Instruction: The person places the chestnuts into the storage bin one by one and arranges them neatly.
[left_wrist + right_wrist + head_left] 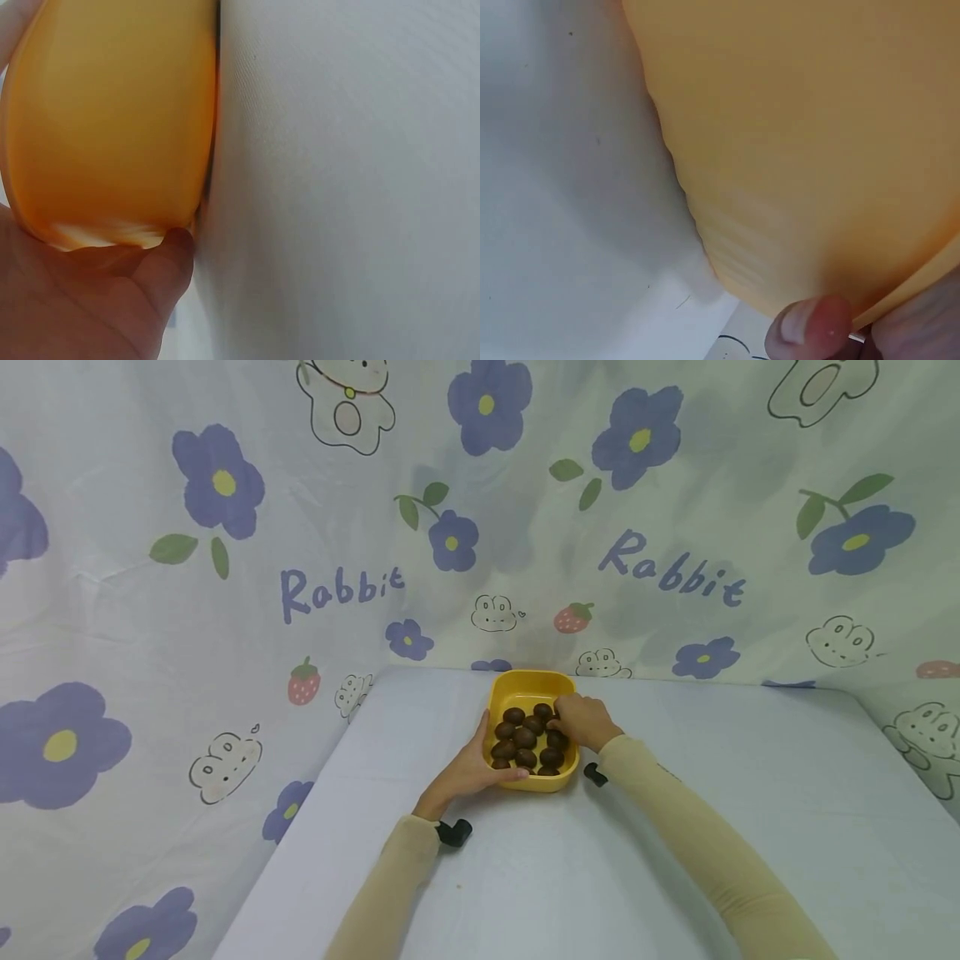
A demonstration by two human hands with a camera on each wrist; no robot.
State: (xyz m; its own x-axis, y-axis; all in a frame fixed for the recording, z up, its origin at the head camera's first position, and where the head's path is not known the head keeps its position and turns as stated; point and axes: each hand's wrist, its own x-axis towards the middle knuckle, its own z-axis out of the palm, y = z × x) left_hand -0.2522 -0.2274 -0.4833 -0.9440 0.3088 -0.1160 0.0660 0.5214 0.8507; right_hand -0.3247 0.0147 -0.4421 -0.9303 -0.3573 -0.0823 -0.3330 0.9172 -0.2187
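Observation:
A yellow rectangular tub (531,680) stands on the white table and holds several dark brown, rounded chestnuts (524,737). My left hand (468,768) grips the tub's near left side, its thumb along the front rim and the other fingers spread up the left wall. In the left wrist view the thumb tip (178,244) presses the yellow wall. My right hand (587,720) reaches over the right rim with fingers curled down among the chestnuts, pinching one mostly hidden by the fingers. The right wrist view shows a fingertip (810,328) past the rim, with a sliver of brown beside it.
The white table (720,793) extends on both sides of the tub. Behind it and at the sides hangs a white cloth (525,577) printed with flowers and rabbits. A small black strap end (454,833) sticks out at the left wrist, and another (596,774) at the right.

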